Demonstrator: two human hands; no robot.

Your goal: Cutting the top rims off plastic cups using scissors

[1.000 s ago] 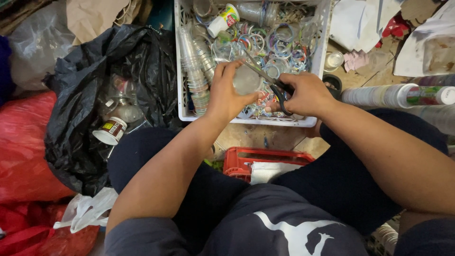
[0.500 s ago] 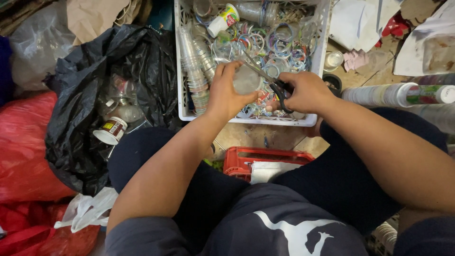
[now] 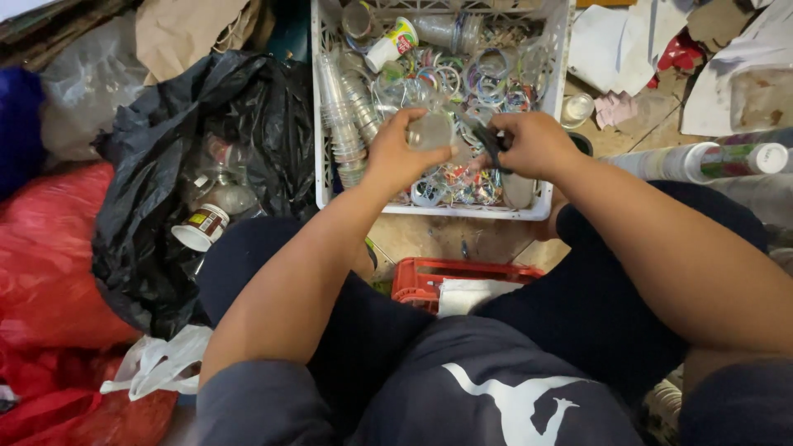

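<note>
Black bag: a big crumpled black plastic sack fills the left middle of the frame, open at the top, with a white-capped jar and clear bottles lying in it.
Crate: a white slotted plastic crate sits at top centre, holding stacked clear cups on its left side and a litter of coloured plastic rings.
Left hand: the left hand is closed around a small clear plastic cup, held over the crate just left of centre.
Right hand: the right hand grips a dark, slim tool; I cannot tell what kind.
Change: hardly any over the last second; both hands sit where they were, the cup tilted much as before and the tool against it.
Meaning: I'd judge the work on this one cup is mid-way, not finished.
Red tray: a small red plastic tray lies on the floor between the knees.
</note>
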